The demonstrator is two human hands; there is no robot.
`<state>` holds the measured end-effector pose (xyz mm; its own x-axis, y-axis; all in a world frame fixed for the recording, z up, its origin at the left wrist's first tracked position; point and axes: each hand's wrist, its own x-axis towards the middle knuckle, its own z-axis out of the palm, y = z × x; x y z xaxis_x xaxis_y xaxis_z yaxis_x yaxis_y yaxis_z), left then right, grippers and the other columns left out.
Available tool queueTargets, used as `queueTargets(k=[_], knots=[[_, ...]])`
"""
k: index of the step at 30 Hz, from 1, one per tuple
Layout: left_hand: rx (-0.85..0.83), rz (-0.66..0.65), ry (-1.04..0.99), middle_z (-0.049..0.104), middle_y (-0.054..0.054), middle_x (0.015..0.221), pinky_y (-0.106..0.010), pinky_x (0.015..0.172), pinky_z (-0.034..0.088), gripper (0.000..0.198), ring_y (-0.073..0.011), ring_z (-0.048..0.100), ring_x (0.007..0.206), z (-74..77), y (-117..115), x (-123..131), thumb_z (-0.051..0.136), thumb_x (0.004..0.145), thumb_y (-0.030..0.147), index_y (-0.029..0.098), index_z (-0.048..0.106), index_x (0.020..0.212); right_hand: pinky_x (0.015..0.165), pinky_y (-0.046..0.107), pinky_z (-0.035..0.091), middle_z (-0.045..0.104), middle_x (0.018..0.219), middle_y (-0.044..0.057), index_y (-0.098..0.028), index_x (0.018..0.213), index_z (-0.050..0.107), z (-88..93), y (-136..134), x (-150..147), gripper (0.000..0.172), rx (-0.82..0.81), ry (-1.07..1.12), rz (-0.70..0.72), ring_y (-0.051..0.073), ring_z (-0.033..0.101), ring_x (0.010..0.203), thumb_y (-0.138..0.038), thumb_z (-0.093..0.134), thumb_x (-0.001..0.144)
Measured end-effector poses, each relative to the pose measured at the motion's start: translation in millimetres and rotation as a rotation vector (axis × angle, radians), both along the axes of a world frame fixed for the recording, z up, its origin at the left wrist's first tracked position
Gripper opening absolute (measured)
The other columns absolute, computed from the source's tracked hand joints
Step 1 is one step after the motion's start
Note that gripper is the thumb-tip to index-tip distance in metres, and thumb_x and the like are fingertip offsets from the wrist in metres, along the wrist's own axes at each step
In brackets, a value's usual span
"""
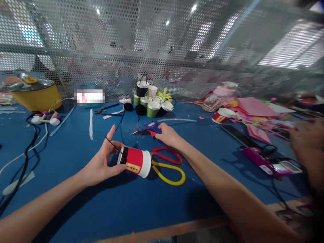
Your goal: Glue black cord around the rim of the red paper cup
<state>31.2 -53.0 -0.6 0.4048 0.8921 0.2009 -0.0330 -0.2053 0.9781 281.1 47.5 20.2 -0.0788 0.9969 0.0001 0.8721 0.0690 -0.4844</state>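
Observation:
Lying on its side in my left hand [100,167] is a small white paper cup [146,164] with a red band and a gold label. Black cord [115,145] wraps the cup near one end and runs up over my raised index finger. My right hand [168,134] grips a blue glue gun [149,127], its nozzle pointing left, close to the table. The glue gun is apart from the cup. Scissors [177,183] with one red and one yellow handle lie beside the cup; their blades are hidden behind it. A black yarn ball [140,110] sits farther back.
Several small cups [153,109] with cord handles stand at the back. Pliers [102,110] and a white strip [91,125] lie left. Another red-banded cup [222,115], pink paper [254,109] and a purple device [257,161] are right. Another person's hand [307,138] is at far right.

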Motion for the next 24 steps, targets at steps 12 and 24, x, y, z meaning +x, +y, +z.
queueTargets(k=[12, 24], knots=[[0.011, 0.013, 0.034, 0.051, -0.006, 0.108, -0.043, 0.094, 0.029, 0.101, -0.0221, 0.049, 0.102, -2.5, 6, -3, 0.068, 0.075, 0.023, 0.032, -0.007, 0.143, 0.048, 0.021, 0.043, 0.056, 0.057, -0.002, -0.015, 0.068, 0.056, 31.3, -45, -7, 0.020, -0.407, 0.762, 0.122, 0.008, 0.052, 0.048, -0.032, 0.067, 0.069], [0.025, 0.080, 0.049, 0.052, -0.005, 0.103, -0.045, 0.093, 0.030, 0.101, -0.0209, 0.049, 0.097, -6.0, 12, -7, 0.068, 0.072, 0.020, 0.032, -0.004, 0.143, 0.041, 0.022, 0.036, 0.050, 0.042, -0.005, -0.019, 0.051, 0.052, 44.3, -81, -19, 0.026, -0.263, 0.470, 0.253, 0.008, 0.042, 0.040, -0.035, 0.063, 0.069]])
